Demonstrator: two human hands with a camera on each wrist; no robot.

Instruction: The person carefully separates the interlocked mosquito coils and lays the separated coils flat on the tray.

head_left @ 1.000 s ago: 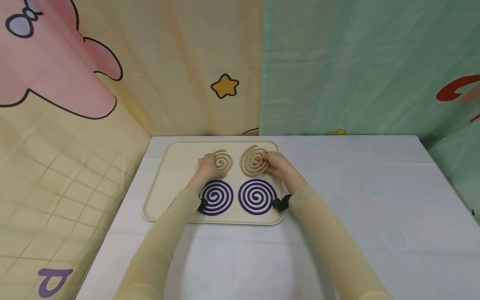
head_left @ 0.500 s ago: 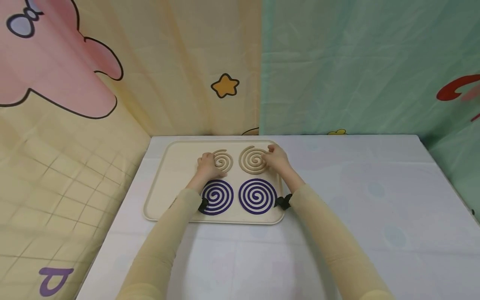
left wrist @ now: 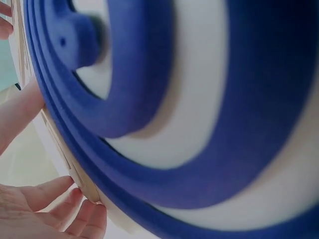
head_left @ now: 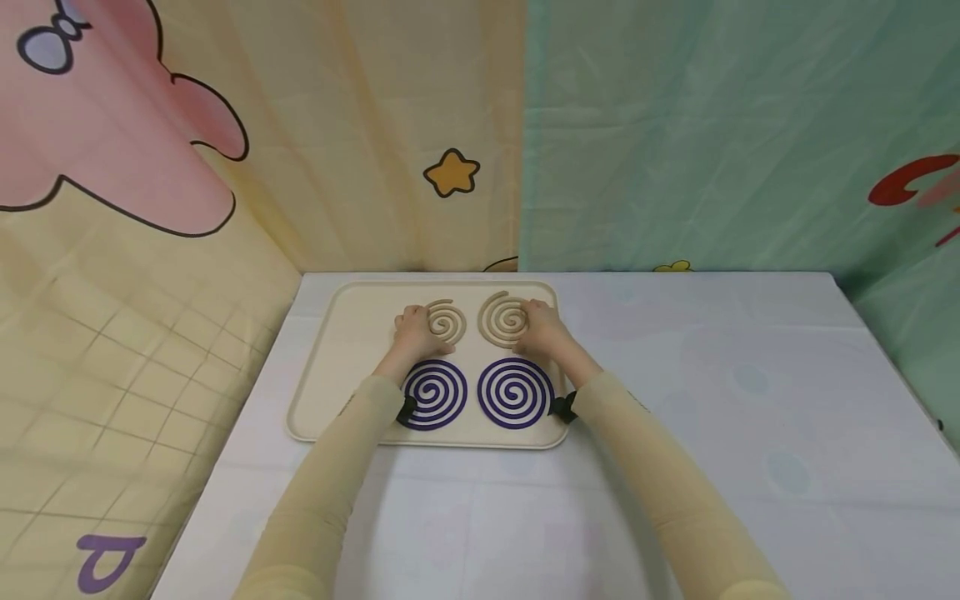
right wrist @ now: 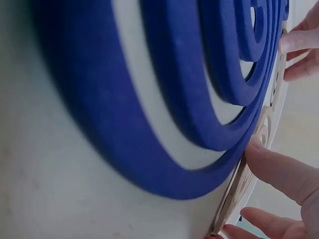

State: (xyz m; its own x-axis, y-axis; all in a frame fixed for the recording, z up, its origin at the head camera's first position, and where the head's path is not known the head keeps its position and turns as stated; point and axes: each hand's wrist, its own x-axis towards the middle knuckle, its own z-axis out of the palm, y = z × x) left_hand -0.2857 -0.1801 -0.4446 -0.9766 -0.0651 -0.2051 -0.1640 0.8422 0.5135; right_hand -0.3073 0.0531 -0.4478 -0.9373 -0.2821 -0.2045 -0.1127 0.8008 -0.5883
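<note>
shifted inward since a moment ago: right hand point(head_left: 542, 327) grasping right beige coil point(head_left: 504, 319), left hand point(head_left: 412, 331) grasping left beige coil point(head_left: 446, 322), both on tray point(head_left: 330, 367) — brittle, could snap if twisted.

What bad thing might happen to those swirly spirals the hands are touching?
The beige spirals look thin, so a hard squeeze from the left hand or right hand might snap a ring. Both sleeves cross right over the purple spirals, so a wrist could nudge them across the tray.
</note>
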